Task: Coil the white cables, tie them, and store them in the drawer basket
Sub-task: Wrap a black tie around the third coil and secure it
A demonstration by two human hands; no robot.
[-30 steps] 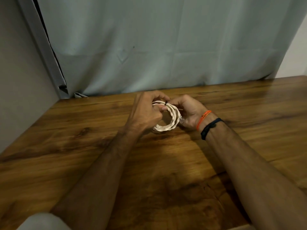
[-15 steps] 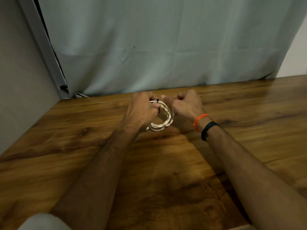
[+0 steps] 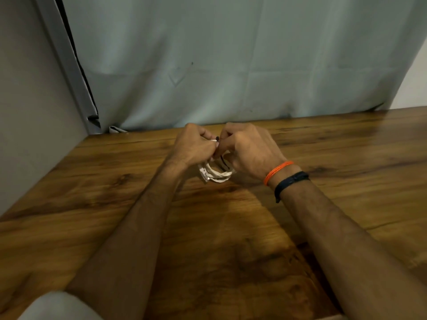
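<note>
Head view: we see one coiled white cable (image 3: 217,174), pinched by both hands, left (image 3: 193,147) and right (image 3: 249,151), above a wooden counter (image 3: 346,144); behind, one grey curtain (image 3: 231,65).

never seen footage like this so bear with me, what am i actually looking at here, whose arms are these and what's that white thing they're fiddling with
There is no machine here. A person wears a camera on the head, so the single picture looks forward and down along that person's own two bare arms.

The surface is a brown wooden table. Behind it hangs a pale curtain.

The white thing is a coiled cable, wound into a ring. The left hand and the right hand both grip it, fingers curled, close together at the top of the coil. Between the fingertips sits a small dark tie, which the hands seem to be fastening round the coil, though the fingers hide most of it.

The right wrist wears an orange band and a black band.

No drawer or basket shows in this view.
</note>
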